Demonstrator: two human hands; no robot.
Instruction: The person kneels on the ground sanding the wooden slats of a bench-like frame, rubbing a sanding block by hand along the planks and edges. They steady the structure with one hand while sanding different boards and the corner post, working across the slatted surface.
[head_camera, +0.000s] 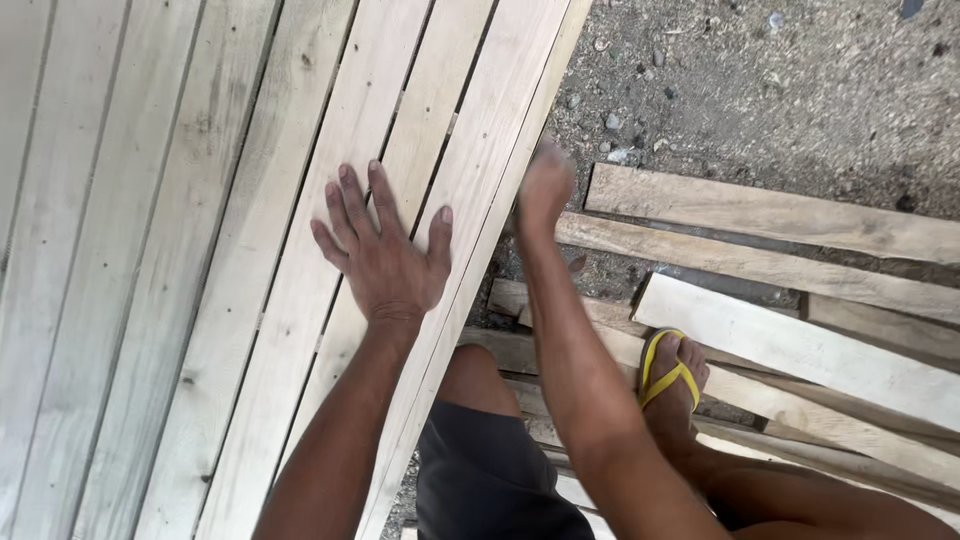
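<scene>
— What's the ground like out there?

— Bare packed dirt (800, 80), grey-brown, scattered with small stones and grit.

— Anything lying on it?

— Loose pale wooden boards (770, 215), rough-sawn, some overlapping, running roughly crosswise on the right.

— And the light?

— Soft daylight, even, with no hard shadows. It is outdoors; no walls or windows show.

— Any colour about?

— Only greys, browns and pale wood.
</scene>
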